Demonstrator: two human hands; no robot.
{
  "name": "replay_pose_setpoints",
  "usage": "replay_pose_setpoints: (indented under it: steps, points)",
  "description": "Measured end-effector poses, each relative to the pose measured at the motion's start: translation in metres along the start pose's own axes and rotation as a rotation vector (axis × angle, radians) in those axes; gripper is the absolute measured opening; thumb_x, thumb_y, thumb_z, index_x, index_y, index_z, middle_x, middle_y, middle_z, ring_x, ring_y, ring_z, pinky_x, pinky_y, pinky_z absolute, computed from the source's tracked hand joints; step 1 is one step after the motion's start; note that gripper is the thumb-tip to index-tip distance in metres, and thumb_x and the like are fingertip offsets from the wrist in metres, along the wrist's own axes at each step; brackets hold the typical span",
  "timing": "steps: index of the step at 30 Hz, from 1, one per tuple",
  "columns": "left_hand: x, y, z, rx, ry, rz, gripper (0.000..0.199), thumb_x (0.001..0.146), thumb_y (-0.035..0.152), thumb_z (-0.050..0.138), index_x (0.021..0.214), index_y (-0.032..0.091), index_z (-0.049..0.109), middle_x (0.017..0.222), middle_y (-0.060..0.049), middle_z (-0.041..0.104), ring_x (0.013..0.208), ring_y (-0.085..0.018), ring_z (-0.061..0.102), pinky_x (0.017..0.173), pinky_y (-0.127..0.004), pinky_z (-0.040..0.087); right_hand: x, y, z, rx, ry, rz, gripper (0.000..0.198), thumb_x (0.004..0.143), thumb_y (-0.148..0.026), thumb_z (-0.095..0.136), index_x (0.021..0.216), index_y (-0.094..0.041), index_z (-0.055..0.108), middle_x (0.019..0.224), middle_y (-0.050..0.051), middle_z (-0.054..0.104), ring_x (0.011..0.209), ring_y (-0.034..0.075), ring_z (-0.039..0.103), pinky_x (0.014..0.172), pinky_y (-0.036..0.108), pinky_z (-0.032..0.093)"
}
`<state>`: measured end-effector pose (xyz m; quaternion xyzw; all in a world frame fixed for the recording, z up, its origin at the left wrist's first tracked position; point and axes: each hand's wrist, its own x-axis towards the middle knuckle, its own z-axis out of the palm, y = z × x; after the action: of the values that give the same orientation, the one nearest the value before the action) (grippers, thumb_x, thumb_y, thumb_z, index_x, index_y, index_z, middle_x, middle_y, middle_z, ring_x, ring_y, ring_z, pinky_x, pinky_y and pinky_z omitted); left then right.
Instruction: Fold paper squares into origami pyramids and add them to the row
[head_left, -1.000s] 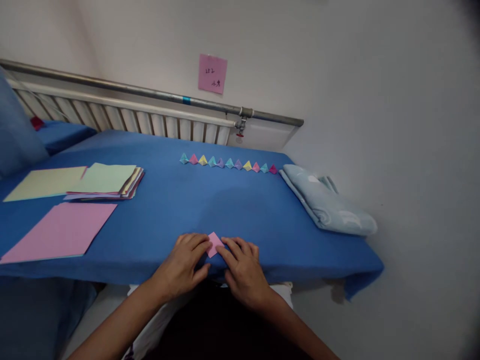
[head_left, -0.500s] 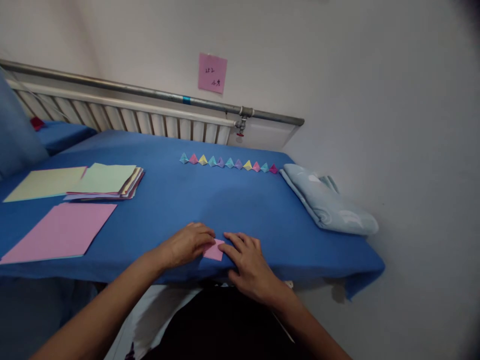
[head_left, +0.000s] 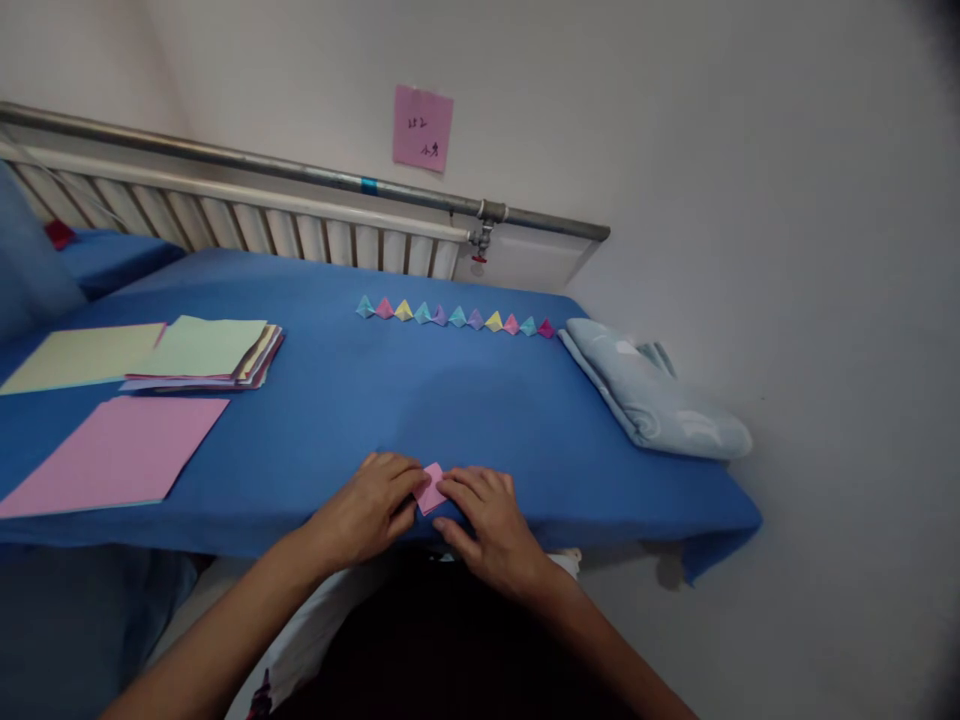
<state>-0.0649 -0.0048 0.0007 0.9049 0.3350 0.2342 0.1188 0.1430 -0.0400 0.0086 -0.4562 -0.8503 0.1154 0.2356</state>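
A small folded square of pink paper lies near the front edge of the blue-covered table, turned cornerwise to me. My left hand grips its left side, fingers bent over it and thumb close below. From the right, my right hand presses fingertips on the paper's edge, with its thumb held apart lower down. Farther back runs a row of small folded paper pieces in blue, pink, yellow and purple.
At left lie a stack of coloured paper, yellow sheets and larger pink sheets. A folded light-blue blanket sits at the right end. Behind the table are a radiator, a metal pipe and a pink wall note.
The pink paper has been turned so a corner points away from me. My left thumb has come out below it, and my right fingers have drawn closer together.
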Motion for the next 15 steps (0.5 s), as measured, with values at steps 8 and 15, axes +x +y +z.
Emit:
replay_pose_setpoints:
  steps: [8,15]
  points:
    - [0.0028,-0.0043,-0.0043,-0.031,-0.034,0.003,0.027,0.082,0.017,0.055,0.11,0.02,0.056,0.103,-0.006,0.064,0.093,-0.022,0.056,0.085,-0.039,0.043,0.0036,-0.0002,0.0001,0.031,0.016,0.039,0.028,0.085,-0.023,0.062,0.113,-0.022,0.058,0.116,0.006,0.064,0.104,0.025,0.051,0.088,0.04,0.034]
    - [0.0017,-0.0089,-0.0019,-0.033,0.035,0.054,0.016,0.088,0.022,0.051,0.103,0.02,0.058,0.097,-0.005,0.066,0.088,-0.019,0.059,0.079,-0.035,0.044,0.0046,-0.0007,0.0024,0.037,0.037,0.057,0.022,0.086,-0.021,0.061,0.108,-0.021,0.058,0.111,0.005,0.066,0.101,0.023,0.052,0.087,0.038,0.034]
